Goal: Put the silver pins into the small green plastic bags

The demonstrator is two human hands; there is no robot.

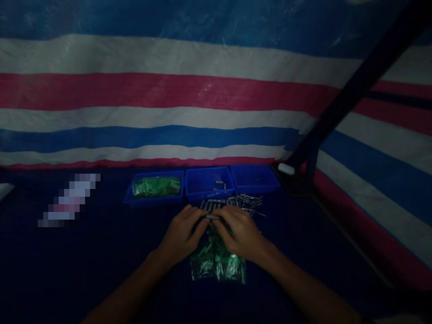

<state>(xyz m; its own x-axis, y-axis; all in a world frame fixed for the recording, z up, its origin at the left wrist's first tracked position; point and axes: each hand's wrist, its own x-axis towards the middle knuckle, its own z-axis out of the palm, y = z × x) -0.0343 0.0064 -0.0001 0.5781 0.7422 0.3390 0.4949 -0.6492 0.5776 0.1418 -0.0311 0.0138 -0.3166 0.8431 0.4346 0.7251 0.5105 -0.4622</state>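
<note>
While pinching the short metal cylinder [212, 217] between the left hand [180, 229] and the right hand [239, 227], seen in the head view, keep both wrists level for a straight hold. Apparently clamped by thumbs and fingertips from either side, lying crosswise above the clear-and-green plastic bags [202, 265]; too dark to tell the exact contact of each fingertip. Best to press evenly from both sides, without twisting, and to keep knuckles clear of the row of loose cylinders [211, 206] and the scattered thin metal rods [247, 198], just short of the blue plastic trays [199, 183].
</note>
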